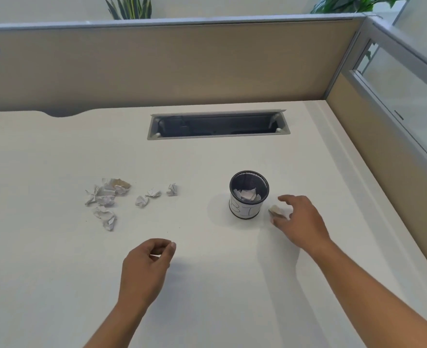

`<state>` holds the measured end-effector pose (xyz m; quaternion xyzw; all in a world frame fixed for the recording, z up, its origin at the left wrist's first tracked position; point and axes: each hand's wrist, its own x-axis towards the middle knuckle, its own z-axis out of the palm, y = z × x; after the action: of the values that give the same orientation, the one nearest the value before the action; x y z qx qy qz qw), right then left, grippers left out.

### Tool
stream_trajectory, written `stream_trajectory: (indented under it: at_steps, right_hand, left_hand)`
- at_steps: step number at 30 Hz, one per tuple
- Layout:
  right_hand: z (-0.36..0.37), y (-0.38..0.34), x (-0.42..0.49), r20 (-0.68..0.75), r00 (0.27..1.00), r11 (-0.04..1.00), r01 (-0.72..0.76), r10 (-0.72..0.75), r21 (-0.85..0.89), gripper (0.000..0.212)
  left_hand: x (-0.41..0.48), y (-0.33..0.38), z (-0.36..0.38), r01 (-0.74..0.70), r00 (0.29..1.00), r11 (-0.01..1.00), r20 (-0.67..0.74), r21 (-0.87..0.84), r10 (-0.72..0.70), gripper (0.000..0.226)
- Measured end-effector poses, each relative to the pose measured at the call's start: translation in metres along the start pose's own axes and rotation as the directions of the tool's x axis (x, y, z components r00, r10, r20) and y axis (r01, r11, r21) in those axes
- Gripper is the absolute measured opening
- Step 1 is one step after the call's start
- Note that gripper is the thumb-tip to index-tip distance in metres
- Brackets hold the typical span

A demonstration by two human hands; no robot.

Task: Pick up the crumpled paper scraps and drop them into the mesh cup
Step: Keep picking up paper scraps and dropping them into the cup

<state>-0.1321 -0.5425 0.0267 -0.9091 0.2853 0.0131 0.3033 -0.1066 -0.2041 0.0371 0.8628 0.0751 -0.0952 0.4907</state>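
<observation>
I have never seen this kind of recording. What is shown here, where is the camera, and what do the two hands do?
There is no machine: a person wears one camera on the head, looking down at a white desk. A black round mesh cup with a white label already holds some paper. Left of it lie white crumpled paper scraps. The right hand closes on one small paper scrap beside the cup. The left hand is loosely curled above the desk, apparently holding nothing. Behind are a grey cable slot and a beige partition.
</observation>
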Motion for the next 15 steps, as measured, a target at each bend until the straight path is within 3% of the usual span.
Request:
stream_trajectory:
  at_steps: [2, 8, 11, 15]
  right_hand:
    - [0.008, 0.000, 0.001, -0.005, 1.000, 1.000, 0.022, -0.022, -0.003, 0.054]
    - [0.021, 0.002, 0.007, -0.016, 0.998, 0.995, 0.057, -0.058, -0.081, 0.029]
    - [0.011, -0.005, 0.010, -0.131, 0.990, 0.993, 0.064, -0.051, 0.099, 0.025]
    - [-0.018, -0.034, 0.013, -0.382, 0.919, 0.885, 0.258, -0.100, 0.387, 0.019]
  left_hand:
    - [-0.001, -0.002, 0.000, 0.012, 1.000, 1.000, -0.001, 0.000, -0.012, 0.005]
    - [-0.002, -0.002, 0.004, 0.032, 0.999, 0.999, 0.016, 0.006, -0.032, 0.004]
    - [-0.002, -0.002, 0.005, 0.038, 0.999, 0.999, 0.021, -0.007, -0.038, 0.004]
    - [0.000, -0.002, 0.006, 0.038, 0.999, 0.999, 0.022, -0.019, -0.038, 0.005]
